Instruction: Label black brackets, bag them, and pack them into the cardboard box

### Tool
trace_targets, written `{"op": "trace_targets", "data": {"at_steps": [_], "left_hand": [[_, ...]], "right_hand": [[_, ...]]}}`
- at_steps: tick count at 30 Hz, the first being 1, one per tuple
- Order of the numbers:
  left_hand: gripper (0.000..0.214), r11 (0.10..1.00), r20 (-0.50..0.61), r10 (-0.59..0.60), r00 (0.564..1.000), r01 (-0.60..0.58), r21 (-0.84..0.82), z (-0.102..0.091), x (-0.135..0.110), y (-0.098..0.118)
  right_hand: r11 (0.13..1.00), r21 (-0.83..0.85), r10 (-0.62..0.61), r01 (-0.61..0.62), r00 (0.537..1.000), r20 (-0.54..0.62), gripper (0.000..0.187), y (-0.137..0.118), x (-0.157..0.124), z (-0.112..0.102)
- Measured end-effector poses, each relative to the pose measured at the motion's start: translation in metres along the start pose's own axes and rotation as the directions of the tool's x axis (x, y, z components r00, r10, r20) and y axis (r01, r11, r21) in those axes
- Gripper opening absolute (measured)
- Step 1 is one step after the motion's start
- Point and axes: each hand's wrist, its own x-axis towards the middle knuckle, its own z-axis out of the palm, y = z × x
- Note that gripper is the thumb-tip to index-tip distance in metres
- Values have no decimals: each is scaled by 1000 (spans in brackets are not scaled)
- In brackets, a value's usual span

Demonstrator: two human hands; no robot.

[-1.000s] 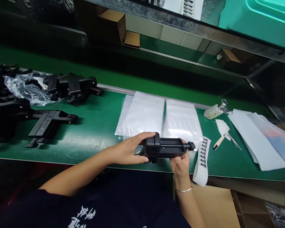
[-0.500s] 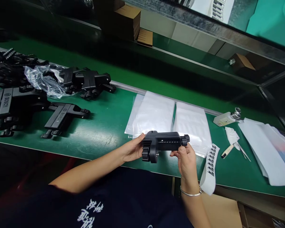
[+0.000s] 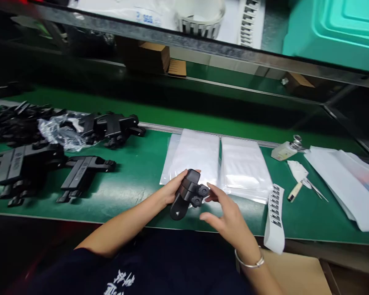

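Observation:
My left hand (image 3: 171,189) is closed around a black plastic bracket (image 3: 189,189), holding it on end above the table's front part. Two ridged round knobs (image 3: 199,195) on the bracket face right. Beside them is my right hand (image 3: 226,213), thumb and fingers apart; its fingertips are close to the upper knob, and whether they touch it I cannot tell. Behind the bracket lie two stacks of clear plastic bags (image 3: 199,151). Another black bracket (image 3: 80,176) rests on the green table to the left.
More black brackets (image 3: 21,164) and a crumpled clear bag (image 3: 61,131) occupy the left side. On the right are a label strip (image 3: 275,217), a small bottle (image 3: 285,150), tweezers (image 3: 316,189), a cutter-like tool (image 3: 294,191) and white sheets (image 3: 341,180). A metal shelf edge (image 3: 160,35) crosses above.
The bracket has turned from lying lengthwise to end-on, its knobs now facing right. My right hand has let go of its end and opened. The camera view has shifted.

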Motion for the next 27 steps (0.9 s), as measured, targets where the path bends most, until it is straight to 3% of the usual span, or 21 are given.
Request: {"op": "trace_targets", "data": {"at_steps": [2,3,5,6,7,8,10,13,15,18,21,22,23,25,26,27], "left_hand": [[50,999,-25,26,999,-25,40,2,2,6],[50,997,-48,44,998,-41,66,3,3,9],[48,991,-99,72,992,-60,121,6,6,16],[48,987,-123,83,989,-64,148,8,7,18],[48,982,-145,96,985,-70,175,9,8,20],[48,975,-165,112,980,-77,206,11,9,22],[49,947,-205,176,963,-109,301,13,13,22],[57,809,-240,350,905,-163,565,7,21,20],[59,610,-201,477,856,-158,776,0,26,20],[55,221,-86,625,776,-70,973,-4,31,23],[47,-101,132,746,653,-86,991,20,31,16],[42,-155,206,729,652,-136,979,34,32,8],[37,-172,268,672,690,-207,963,51,35,-2],[33,-108,345,409,845,-331,938,88,47,-32],[34,-54,385,237,892,-383,922,106,56,-50],[41,22,429,109,897,-433,901,122,66,-68]], "right_hand": [[989,9,145,-145,982,-125,56,31,-21,-37],[966,-20,241,-257,929,-280,49,50,-35,-58],[810,-113,414,-575,697,-585,44,94,-70,-100],[668,-138,491,-731,573,-656,45,115,-86,-118],[533,-132,591,-836,479,-649,46,134,-101,-131],[472,-90,672,-877,424,-607,47,150,-113,-140],[504,35,754,-863,421,-504,53,171,-127,-144],[633,255,750,-731,496,-438,61,176,-127,-130],[686,374,724,-624,537,-433,60,171,-120,-120],[756,480,651,-444,582,-487,48,167,-114,-112],[794,517,595,-319,580,-556,36,163,-115,-107],[797,528,591,-293,560,-581,33,162,-116,-105],[796,540,593,-273,534,-603,31,161,-116,-102],[786,567,607,-247,486,-629,29,157,-113,-96],[781,576,613,-241,470,-635,28,156,-111,-93],[780,578,616,-240,462,-638,28,155,-109,-90]]}}
